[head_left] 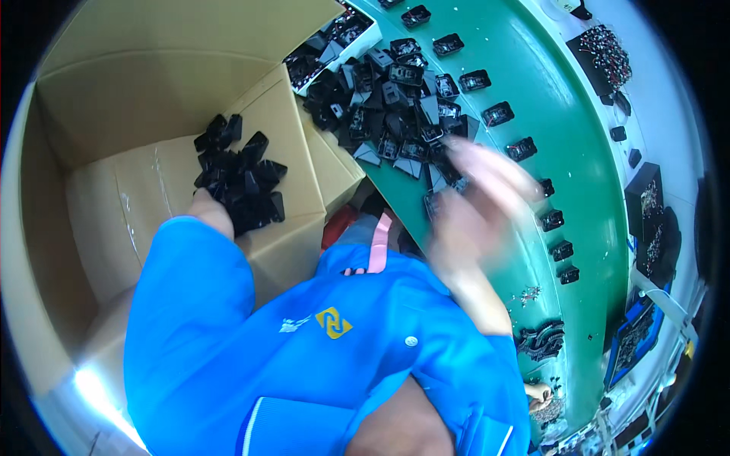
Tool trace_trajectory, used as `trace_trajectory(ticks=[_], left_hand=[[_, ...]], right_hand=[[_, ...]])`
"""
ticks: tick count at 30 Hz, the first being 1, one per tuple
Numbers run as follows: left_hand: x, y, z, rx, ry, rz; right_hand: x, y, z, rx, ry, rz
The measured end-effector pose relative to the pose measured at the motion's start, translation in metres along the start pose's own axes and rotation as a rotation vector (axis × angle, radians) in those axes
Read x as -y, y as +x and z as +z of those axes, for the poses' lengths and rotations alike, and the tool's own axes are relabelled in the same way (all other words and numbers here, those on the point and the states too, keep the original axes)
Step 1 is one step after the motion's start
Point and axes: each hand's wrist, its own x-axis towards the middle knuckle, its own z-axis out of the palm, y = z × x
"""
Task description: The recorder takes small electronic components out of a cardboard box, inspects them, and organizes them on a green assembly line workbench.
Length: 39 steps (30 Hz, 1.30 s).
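— Deep inside the cardboard box [114, 190], what is the left hand [209, 209] doing?
— It is buried among black plastic housings [239, 178]; its grip is hidden.
— And the right hand [475, 201]?
— Blurred, fingers spread, holding nothing visible, over the housing pile [388, 114] on the green surface [532, 91].

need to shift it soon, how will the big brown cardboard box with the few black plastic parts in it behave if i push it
The big brown cardboard box looks nearly empty, so probably light and easy to slide. Its open flaps may flex rather than stay stiff. The loose black plastic parts inside, by the left hand, would likely shift about.
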Motion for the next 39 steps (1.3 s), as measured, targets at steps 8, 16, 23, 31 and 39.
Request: trace_trajectory(ticks=[8, 16, 23, 31, 39], left_hand=[[-0.016, 0.008, -0.014, -0.141, 0.078, -0.474], [-0.031, 0.062, -0.023, -0.245, 0.347, -0.409], [-0.013, 0.072, -0.039, -0.031, 0.255, -0.079], [-0.006, 0.079, -0.027, -0.059, 0.076, 0.222], [0.015, 0.108, -0.042, 0.109, -0.385, 0.172]], right_hand=[[-0.074, -0.122, 0.203, 1.245, 0.097, 0.603], [-0.098, -0.141, 0.246, 1.274, 0.020, 0.666], [-0.096, -0.148, 0.255, 1.319, 0.029, 0.650], [-0.100, -0.175, 0.276, 1.276, -0.036, 0.527], [-0.102, -0.163, 0.278, 1.252, 0.055, 0.603]])
